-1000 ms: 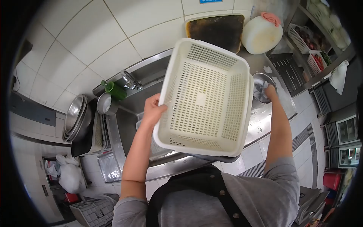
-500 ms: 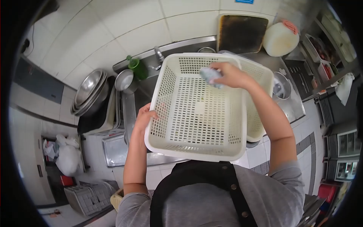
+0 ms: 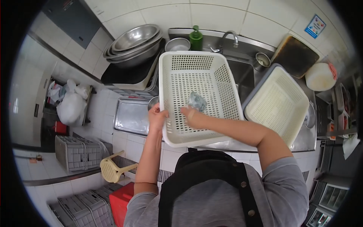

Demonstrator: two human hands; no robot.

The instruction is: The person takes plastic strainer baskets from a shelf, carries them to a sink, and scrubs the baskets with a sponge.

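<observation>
A white perforated plastic basket [image 3: 201, 138] is tilted over the sink [image 3: 244, 77], its inside facing me. My left hand [image 3: 157, 116] grips its left rim, thumb on the inner side. Inside the basket, my right hand [image 3: 193, 116] holds a greyish-green crumpled cloth or pad [image 3: 197, 101] near the perforated bottom. Some of the right fingers are hidden behind the hand and the cloth. A second white basket [image 3: 278, 108] rests at the right on the steel counter, with a grey rim behind it.
Steel bowls [image 3: 136, 38] are stacked at the upper left beside a green pump bottle [image 3: 196, 38] and a faucet [image 3: 228, 38]. A metal tray [image 3: 131, 115], cream stool [image 3: 110, 169] and grey crates [image 3: 77, 151] are at the left. A white container [image 3: 318, 77] stands at the right.
My right hand has gone from the steel bowl at the right into the basket with the cloth. The view has swung left, and the two baskets are now apart.
</observation>
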